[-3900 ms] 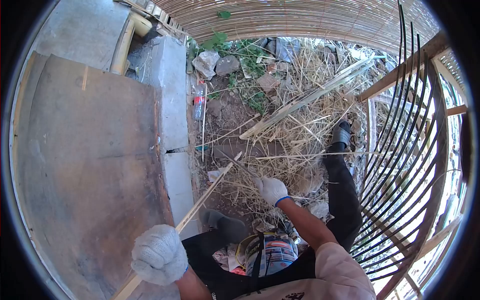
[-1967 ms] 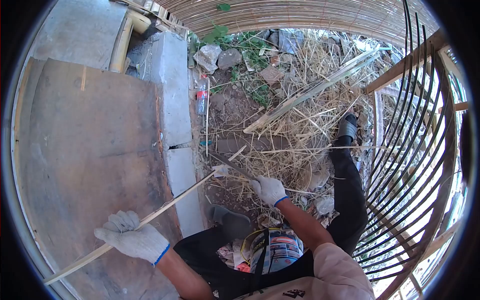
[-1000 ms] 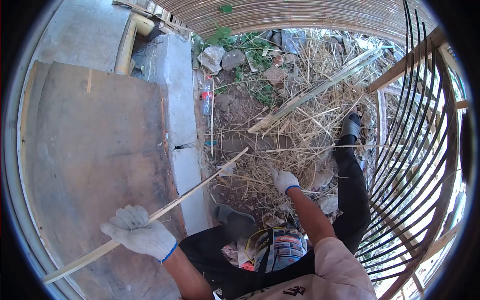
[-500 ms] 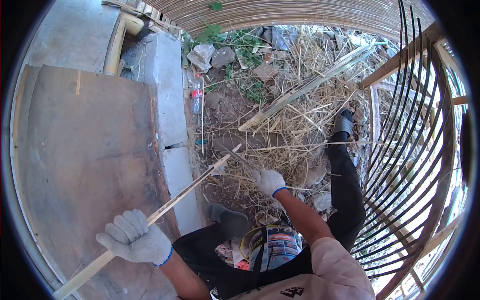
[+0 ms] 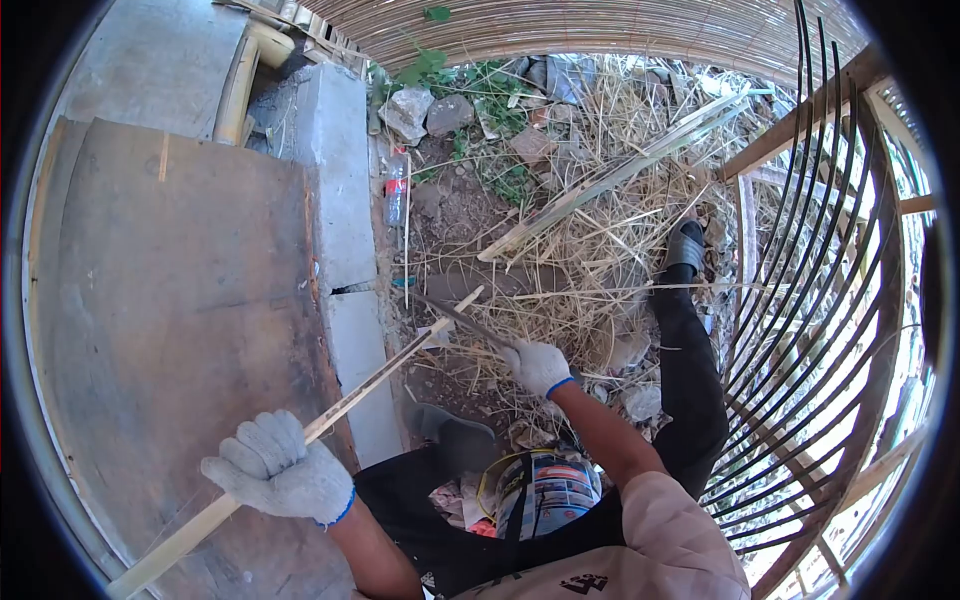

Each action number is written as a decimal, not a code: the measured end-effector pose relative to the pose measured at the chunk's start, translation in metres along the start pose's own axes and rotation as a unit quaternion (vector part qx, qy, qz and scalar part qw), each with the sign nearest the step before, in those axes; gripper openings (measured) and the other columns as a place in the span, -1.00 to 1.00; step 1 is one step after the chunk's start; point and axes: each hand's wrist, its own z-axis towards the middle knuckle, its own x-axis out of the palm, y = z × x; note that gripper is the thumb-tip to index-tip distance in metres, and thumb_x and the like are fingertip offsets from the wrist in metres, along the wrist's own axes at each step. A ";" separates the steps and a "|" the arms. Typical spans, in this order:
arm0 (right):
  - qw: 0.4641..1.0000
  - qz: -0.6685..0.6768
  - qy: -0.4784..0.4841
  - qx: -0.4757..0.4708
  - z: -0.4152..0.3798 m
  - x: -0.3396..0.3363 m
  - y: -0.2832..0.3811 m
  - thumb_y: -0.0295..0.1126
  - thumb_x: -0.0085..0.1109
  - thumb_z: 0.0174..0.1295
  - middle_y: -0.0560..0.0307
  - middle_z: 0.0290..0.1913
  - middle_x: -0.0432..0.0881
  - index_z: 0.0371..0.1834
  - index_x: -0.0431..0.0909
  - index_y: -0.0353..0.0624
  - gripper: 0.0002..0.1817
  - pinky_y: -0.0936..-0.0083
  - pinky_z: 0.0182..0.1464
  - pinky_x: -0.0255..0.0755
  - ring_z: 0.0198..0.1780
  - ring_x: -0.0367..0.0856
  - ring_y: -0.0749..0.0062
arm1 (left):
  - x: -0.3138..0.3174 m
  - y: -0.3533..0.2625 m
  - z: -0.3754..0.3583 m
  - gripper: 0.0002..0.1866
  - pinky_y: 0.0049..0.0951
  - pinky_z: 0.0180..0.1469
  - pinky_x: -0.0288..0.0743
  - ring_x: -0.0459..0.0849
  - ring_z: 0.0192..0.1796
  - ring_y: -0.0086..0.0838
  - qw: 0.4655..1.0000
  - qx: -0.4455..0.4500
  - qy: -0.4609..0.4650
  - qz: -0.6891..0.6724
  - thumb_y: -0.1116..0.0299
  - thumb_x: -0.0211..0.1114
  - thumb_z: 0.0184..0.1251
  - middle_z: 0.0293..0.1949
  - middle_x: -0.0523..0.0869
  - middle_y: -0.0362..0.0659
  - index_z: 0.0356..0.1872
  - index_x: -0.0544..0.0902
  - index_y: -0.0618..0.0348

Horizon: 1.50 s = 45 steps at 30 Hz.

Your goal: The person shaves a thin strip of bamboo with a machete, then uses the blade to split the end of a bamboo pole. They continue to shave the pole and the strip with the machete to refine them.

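Observation:
My left hand [image 5: 275,465], in a whitish knit glove, is wrapped round a long split bamboo strip [image 5: 375,378]. The strip slants from the lower left up to its pale far end near the middle of the view. In my gloved right hand [image 5: 540,368] is a dark-bladed knife [image 5: 465,322], its handle mostly hidden by the fingers. The blade crosses the strip just short of its far end and overlaps it in this view. Below my right hand, a colourful printed bucket [image 5: 555,495] stands between my legs.
To the left lies a brown board [image 5: 190,290] beside a concrete curb [image 5: 345,220]. A plastic bottle [image 5: 396,195], stones [image 5: 408,112] and a split bamboo pole [image 5: 600,185] lie ahead among straw. Curved dark rods [image 5: 810,330] in a wooden frame rise on the right.
The knife blade has shifted slightly left and lies more level across the strip. My left hand has moved a little up and to the right, still gripping the strip.

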 end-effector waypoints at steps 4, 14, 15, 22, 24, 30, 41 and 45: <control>0.990 0.009 0.032 0.136 0.039 0.033 -0.030 0.21 -0.43 0.65 -0.42 0.00 0.78 0.05 0.79 -0.25 -0.17 -0.09 0.26 0.57 0.12 0.76 -0.29 | 0.003 -0.005 -0.001 -0.37 -0.42 -0.53 -0.12 -0.07 -0.61 -0.57 0.998 -0.013 0.067 -0.015 0.00 -0.09 0.83 -0.66 0.00 -0.37 -0.63 0.08 -0.14; 0.999 0.011 -0.001 0.040 -0.024 0.012 0.003 0.18 -0.38 0.66 -0.35 0.06 0.77 -0.02 0.76 -0.21 -0.24 -0.13 0.21 0.57 0.06 0.76 -0.35 | -0.018 -0.003 -0.031 -0.38 -0.38 -0.48 -0.03 0.01 -0.60 -0.55 0.997 -0.017 0.066 -0.037 -0.04 -0.08 0.81 -0.65 0.04 -0.36 -0.62 0.11 -0.13; 1.000 0.019 -0.006 0.023 -0.034 0.012 0.005 0.22 -0.39 0.65 -0.37 0.06 0.76 0.00 0.77 -0.22 -0.20 -0.13 0.24 0.55 0.08 0.73 -0.41 | -0.022 -0.005 -0.034 -0.38 -0.37 -0.45 0.00 0.05 -0.57 -0.55 0.998 -0.025 0.061 -0.020 -0.04 -0.07 0.81 -0.63 0.06 -0.36 -0.61 0.11 -0.12; 0.976 0.205 -0.034 0.064 -0.090 0.005 0.002 0.45 -0.23 0.54 -0.13 -0.26 0.81 -0.01 0.78 -0.30 -0.08 0.12 0.05 0.59 -0.15 0.78 -0.04 | -0.076 -0.044 -0.075 -0.40 -0.40 -0.43 0.00 0.03 -0.52 -0.57 0.995 -0.039 -0.039 -0.083 -0.02 -0.04 0.81 -0.59 0.05 -0.38 -0.60 0.13 -0.13; 0.964 0.242 -0.002 0.114 -0.092 0.000 0.002 0.47 -0.07 0.48 0.04 -0.36 0.71 -0.09 0.77 -0.31 -0.10 0.27 -0.05 0.54 -0.25 0.68 0.25 | -0.101 -0.077 -0.088 -0.39 -0.40 -0.41 -0.05 0.06 -0.48 -0.56 0.994 -0.024 -0.018 -0.106 -0.10 0.01 0.77 -0.55 0.05 -0.38 -0.58 0.11 -0.14; 0.940 0.309 -0.109 0.094 -0.133 -0.031 0.071 0.47 0.04 0.44 0.19 -0.44 0.61 -0.16 0.76 -0.24 -0.16 0.31 -0.23 0.46 -0.35 0.57 0.41 | -0.142 -0.164 -0.140 -0.43 -0.42 -0.38 0.03 0.13 -0.43 -0.55 0.992 0.009 -0.029 -0.126 -0.15 -0.06 0.78 -0.49 0.15 -0.35 -0.51 0.17 -0.09; 0.891 0.432 -0.138 -0.026 -0.189 -0.044 0.146 0.12 0.31 0.46 0.32 -0.49 0.52 -0.33 0.64 -0.10 -0.52 0.41 -0.39 0.32 -0.49 0.43 0.58 | -0.207 -0.214 -0.248 -0.44 -0.05 0.37 0.51 0.63 0.19 -0.16 0.976 -0.103 -0.119 -0.148 -0.28 0.00 0.69 0.01 0.73 -0.04 -0.08 0.65 0.02; 0.865 0.486 -0.123 -0.020 -0.205 -0.064 0.176 -0.02 0.32 0.50 0.32 -0.52 0.54 -0.37 0.55 0.01 -0.64 0.50 -0.51 0.33 -0.56 0.51 0.56 | -0.273 -0.226 -0.295 -0.27 0.02 0.45 0.48 0.62 0.30 -0.07 0.902 -0.354 -0.204 -0.139 -0.39 0.01 0.62 0.06 0.76 0.02 0.05 0.69 0.18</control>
